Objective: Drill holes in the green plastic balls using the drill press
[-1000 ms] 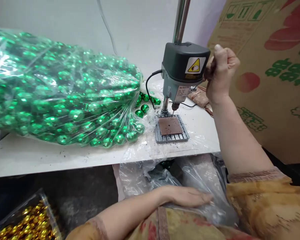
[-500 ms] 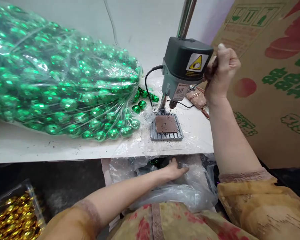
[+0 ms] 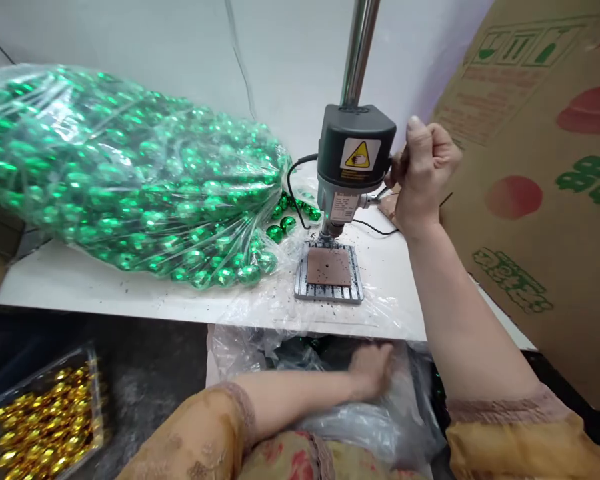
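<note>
A small bench drill press [image 3: 357, 143] with a dark grey motor head stands on the white table. My right hand [image 3: 425, 173] is closed in a fist around the drill press handle, of which a short metal rod [image 3: 377, 198] shows. Under the drill, a brown square pad [image 3: 329, 267] with a dark hole in its middle lies on the slotted metal base [image 3: 350, 293]. Below the table's front edge, my left hand [image 3: 373, 371] is over a plastic-lined container [image 3: 325, 393]; motion blur smears its fingers. Green pieces partly show inside, behind the hand.
A big clear bag of shiny green faceted balls [image 3: 155, 193] fills the table's left side. Several loose green balls [image 3: 281, 230] lie by its mouth. A tray of gold balls [image 3: 50, 420] is at lower left. A large cardboard box [image 3: 535, 200] stands at right.
My left hand has moved right over the container, its fingers drawn in from spread. My right hand stays on the handle, and the drill head sits lower over the pad. The view has shifted.
</note>
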Motion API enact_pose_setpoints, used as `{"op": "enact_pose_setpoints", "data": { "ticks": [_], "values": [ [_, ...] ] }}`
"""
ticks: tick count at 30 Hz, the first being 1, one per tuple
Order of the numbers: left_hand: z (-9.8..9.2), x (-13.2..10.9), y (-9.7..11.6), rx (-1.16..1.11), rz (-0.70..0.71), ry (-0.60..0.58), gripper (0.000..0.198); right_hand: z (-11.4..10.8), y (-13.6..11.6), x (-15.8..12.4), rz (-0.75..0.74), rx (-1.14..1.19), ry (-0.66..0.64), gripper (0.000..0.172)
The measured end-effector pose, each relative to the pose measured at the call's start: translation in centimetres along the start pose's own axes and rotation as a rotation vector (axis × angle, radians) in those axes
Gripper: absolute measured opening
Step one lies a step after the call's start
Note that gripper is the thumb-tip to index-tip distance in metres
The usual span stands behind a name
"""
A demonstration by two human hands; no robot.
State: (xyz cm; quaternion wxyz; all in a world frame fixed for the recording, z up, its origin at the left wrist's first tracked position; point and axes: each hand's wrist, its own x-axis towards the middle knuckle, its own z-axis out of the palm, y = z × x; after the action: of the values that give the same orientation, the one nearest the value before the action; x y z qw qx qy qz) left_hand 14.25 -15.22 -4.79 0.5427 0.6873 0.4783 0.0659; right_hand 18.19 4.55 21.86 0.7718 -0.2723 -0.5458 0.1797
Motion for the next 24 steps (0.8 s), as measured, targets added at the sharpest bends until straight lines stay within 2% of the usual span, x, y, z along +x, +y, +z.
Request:
{"op": "enact_pose_setpoints", "data": {
  "ticks": [4, 6, 10, 13, 15, 18, 21, 22, 24],
  "values": [
    [0.4, 0.0, 0.2, 0.199, 0.117, -0.213, 0.074, 0.3, -0.1, -0.4, -0.009, 0.103, 0.017, 0.06],
    [-0.3, 0.5, 0.6, 0.26, 0.159, -0.304, 0.075, 0.3, -0.1, -0.5, 0.005, 0.137, 0.02, 0.057],
    [-2.7, 0.3, 1.8, 0.34, 0.247, -0.37, 0.082, 0.3, -0.4, -0.6, 0.009, 0.146, 0.035, 0.055],
    [-5.2, -2.1, 1.2, 0.383, 0.411, -0.385, 0.074, 0.3, -0.6, -0.7, 0.009, 0.114, 0.026, 0.052],
    [-7.0, -5.0, -0.4, 0.391, 0.409, -0.364, 0.061, 0.3, -0.7, -0.8, 0.008, 0.112, 0.03, 0.052],
    [-9.3, -10.8, -4.2, 0.475, 0.169, -0.211, 0.059, 0.4, -0.7, -0.9, 0.0, 0.139, 0.044, 0.054],
    [-10.2, -16.3, -8.4, 0.676, -0.227, -0.006, 0.061, 0.5, -0.8, -1.0, 0.013, 0.146, 0.026, 0.054],
    [-10.3, -17.8, -9.6, 0.737, -0.344, 0.024, 0.063, 0.5, -0.9, -1.0, 0.02, 0.142, 0.022, 0.053],
    [-10.5, -20.2, -11.2, 0.815, -0.484, 0.04, 0.063, 0.5, -1.0, -1.1, 0.034, 0.128, 0.017, 0.052]
  ]
}}
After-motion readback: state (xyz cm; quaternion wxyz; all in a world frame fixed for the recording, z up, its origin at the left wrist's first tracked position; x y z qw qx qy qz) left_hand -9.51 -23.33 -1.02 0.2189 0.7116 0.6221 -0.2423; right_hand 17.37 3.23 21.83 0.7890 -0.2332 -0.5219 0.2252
